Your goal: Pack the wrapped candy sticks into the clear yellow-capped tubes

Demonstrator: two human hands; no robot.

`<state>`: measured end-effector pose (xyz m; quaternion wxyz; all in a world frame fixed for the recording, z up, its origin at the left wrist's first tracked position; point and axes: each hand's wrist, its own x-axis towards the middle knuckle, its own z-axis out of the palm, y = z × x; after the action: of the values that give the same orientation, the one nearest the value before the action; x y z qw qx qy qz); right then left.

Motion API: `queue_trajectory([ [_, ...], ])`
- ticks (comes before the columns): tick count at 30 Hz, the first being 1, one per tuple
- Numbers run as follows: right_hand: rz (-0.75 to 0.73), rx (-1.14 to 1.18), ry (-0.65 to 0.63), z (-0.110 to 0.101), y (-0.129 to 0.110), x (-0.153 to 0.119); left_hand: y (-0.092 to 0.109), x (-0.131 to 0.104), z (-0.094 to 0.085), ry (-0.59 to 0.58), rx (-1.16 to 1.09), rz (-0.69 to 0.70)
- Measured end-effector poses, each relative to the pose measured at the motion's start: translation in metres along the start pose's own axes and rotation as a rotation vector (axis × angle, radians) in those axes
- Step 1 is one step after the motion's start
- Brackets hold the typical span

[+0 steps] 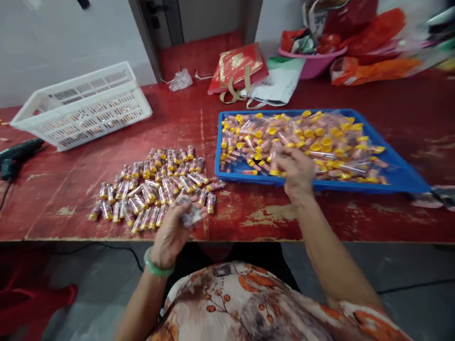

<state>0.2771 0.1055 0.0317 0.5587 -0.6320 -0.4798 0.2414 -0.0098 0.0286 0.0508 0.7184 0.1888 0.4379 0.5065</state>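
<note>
My left hand (171, 237), with a green bangle at its wrist, is closed on crinkled clear plastic film (192, 215) at the near edge of a pile of small tubes (152, 192). These tubes have yellow ends and shiny clear wrapping. Over the front rim of a blue tray (227, 177), my right hand (299, 174) pinches a small pinkish tube with a yellow cap (274, 163); motion blurs it a little. Many similar yellow-capped tubes (327, 142) lie heaped in the tray, some under loose clear film.
A white slotted basket (103, 106) stands at the back left, with a dark heat-gun-like tool (17, 156) beside it. Behind the tray are a red gift bag (238, 68), a white-and-green bag (279, 83) and a filled pink basin (313, 64). A red stool (39, 303) is below left.
</note>
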Motion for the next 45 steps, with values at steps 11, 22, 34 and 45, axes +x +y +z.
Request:
queue_trajectory([
  [11, 0.604, 0.577, -0.656, 0.002, -0.021, -0.135, -0.050, -0.002, 0.026, -0.061, 0.091, 0.025],
  [22, 0.377, 0.498, -0.656, -0.008, -0.023, -0.136, -0.053, -0.001, 0.022, 0.024, 0.021, 0.070],
  [34, 0.085, 0.371, -0.456, -0.014, -0.020, -0.154, -0.058, 0.000, 0.025, 0.055, -0.106, -0.047],
  [45, -0.160, 0.246, -0.353, -0.010, -0.026, -0.159, -0.063, -0.004, 0.029, 0.096, -0.152, -0.082],
])
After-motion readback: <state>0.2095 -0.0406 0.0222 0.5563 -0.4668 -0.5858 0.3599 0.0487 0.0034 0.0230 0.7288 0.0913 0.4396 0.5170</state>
